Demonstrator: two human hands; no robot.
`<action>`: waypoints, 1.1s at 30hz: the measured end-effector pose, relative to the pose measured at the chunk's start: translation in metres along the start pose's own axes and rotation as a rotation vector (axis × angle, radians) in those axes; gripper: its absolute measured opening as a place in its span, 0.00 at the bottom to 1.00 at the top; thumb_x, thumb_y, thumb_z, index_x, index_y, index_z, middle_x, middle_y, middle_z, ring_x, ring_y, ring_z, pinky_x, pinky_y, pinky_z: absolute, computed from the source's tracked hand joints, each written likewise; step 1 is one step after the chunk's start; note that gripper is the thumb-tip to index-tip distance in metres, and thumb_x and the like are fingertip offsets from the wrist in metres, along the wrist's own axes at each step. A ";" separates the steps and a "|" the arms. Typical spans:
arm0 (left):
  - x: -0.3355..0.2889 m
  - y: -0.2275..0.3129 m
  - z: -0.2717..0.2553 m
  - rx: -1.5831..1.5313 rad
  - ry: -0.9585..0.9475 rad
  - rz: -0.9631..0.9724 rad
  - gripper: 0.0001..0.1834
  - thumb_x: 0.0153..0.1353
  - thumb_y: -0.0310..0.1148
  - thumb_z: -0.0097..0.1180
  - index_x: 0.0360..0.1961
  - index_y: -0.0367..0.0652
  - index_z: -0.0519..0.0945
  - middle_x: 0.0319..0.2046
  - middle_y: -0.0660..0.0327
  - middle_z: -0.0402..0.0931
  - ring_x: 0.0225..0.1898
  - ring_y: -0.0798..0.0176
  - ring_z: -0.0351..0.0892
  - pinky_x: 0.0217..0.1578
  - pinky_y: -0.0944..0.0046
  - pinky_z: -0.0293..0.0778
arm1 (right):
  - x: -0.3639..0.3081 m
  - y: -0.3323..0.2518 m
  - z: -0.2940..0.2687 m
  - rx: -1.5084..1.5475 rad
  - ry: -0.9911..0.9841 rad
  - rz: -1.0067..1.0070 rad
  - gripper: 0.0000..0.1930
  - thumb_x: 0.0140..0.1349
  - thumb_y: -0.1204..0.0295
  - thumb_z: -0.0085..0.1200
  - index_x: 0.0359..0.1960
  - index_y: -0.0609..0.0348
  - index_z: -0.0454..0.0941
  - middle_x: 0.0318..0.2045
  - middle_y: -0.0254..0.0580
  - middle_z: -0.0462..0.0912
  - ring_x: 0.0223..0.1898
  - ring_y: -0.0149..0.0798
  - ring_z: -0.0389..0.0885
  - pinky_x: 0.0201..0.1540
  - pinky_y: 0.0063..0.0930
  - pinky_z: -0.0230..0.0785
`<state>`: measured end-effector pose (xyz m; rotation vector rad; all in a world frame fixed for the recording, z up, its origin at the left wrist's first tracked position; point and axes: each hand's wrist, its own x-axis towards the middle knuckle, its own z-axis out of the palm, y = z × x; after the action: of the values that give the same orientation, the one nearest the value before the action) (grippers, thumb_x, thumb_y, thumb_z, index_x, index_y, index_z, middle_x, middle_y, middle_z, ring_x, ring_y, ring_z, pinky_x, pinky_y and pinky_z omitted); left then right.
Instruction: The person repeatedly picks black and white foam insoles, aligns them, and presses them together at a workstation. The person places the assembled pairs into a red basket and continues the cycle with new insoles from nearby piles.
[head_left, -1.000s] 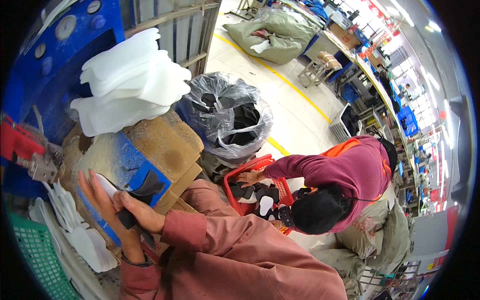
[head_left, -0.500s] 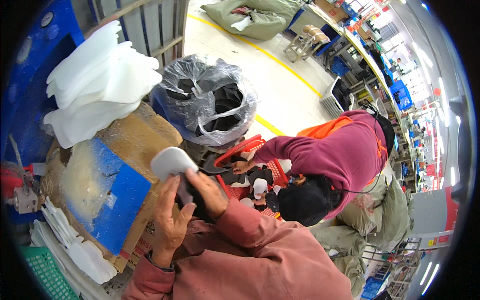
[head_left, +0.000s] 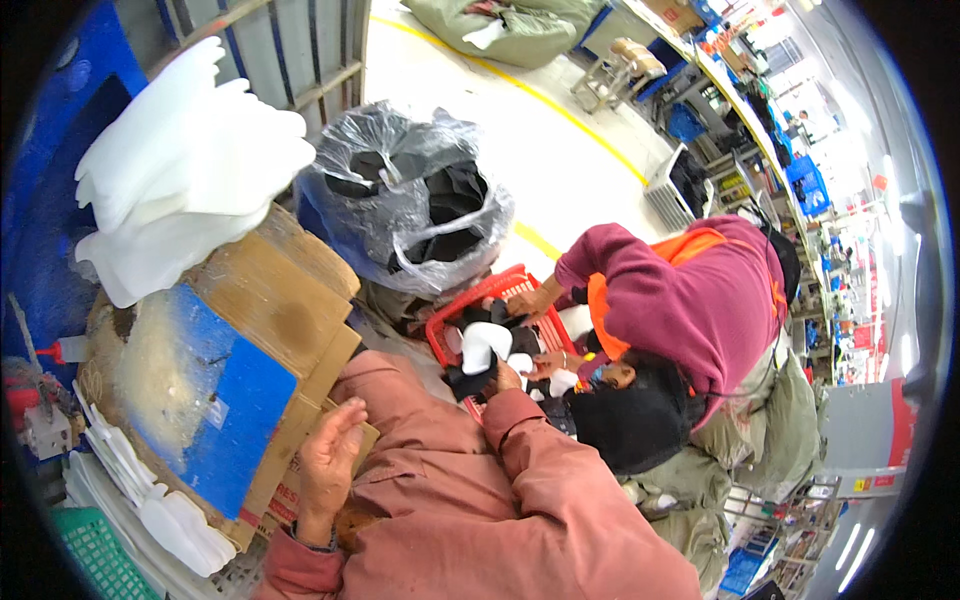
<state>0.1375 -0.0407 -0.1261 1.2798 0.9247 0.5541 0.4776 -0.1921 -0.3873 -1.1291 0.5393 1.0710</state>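
Landmark: red lattice-sided plastic basket (head_left: 468, 297). Right hand (head_left: 508, 378) at its near side, touching the black flap of a white, rounded, sole-shaped piece with black material (head_left: 484, 343); that piece sits over the basket's contents. Right fingers mostly hidden, can't tell if gripping. Left hand (head_left: 333, 462) empty, fingers extended, left of basket on the wearer's side. Brown cardboard box with blue top sheet (head_left: 285, 290) also left of basket. Clear plastic bag of black pieces (head_left: 372, 257) just beyond basket. Co-worker in maroon sweater (head_left: 690, 320) right of basket, reaching in.
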 end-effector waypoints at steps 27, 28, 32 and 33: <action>-0.003 0.016 -0.022 0.341 0.153 -0.051 0.19 0.67 0.27 0.60 0.58 0.33 0.82 0.54 0.47 0.84 0.52 0.53 0.86 0.50 0.58 0.81 | 0.147 -0.157 0.304 -1.854 0.267 -0.990 0.49 0.52 0.60 0.75 0.75 0.52 0.62 0.65 0.62 0.72 0.69 0.64 0.68 0.68 0.55 0.66; 0.001 0.017 -0.020 0.355 0.149 -0.057 0.19 0.67 0.26 0.60 0.58 0.33 0.82 0.54 0.47 0.83 0.52 0.51 0.86 0.50 0.58 0.81 | 0.152 -0.158 0.300 -1.894 0.224 -0.932 0.49 0.52 0.61 0.75 0.76 0.50 0.61 0.66 0.61 0.71 0.68 0.64 0.69 0.68 0.53 0.67; 0.015 0.023 -0.015 0.377 0.087 -0.143 0.19 0.67 0.28 0.61 0.58 0.35 0.82 0.56 0.47 0.83 0.55 0.49 0.85 0.54 0.56 0.80 | 0.186 -0.159 0.282 -1.785 0.021 -0.839 0.46 0.54 0.65 0.71 0.75 0.48 0.63 0.65 0.59 0.74 0.65 0.62 0.74 0.68 0.49 0.69; 0.019 0.023 -0.014 0.371 0.066 -0.143 0.19 0.68 0.29 0.61 0.58 0.35 0.82 0.57 0.47 0.82 0.56 0.49 0.84 0.55 0.55 0.79 | 0.197 -0.159 0.279 -1.798 -0.004 -0.836 0.45 0.53 0.65 0.71 0.75 0.49 0.63 0.66 0.59 0.73 0.66 0.62 0.74 0.69 0.49 0.67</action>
<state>0.1399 -0.0123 -0.1095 1.5175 1.2036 0.3221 0.6609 0.1361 -0.3684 -2.5011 -1.1687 0.5840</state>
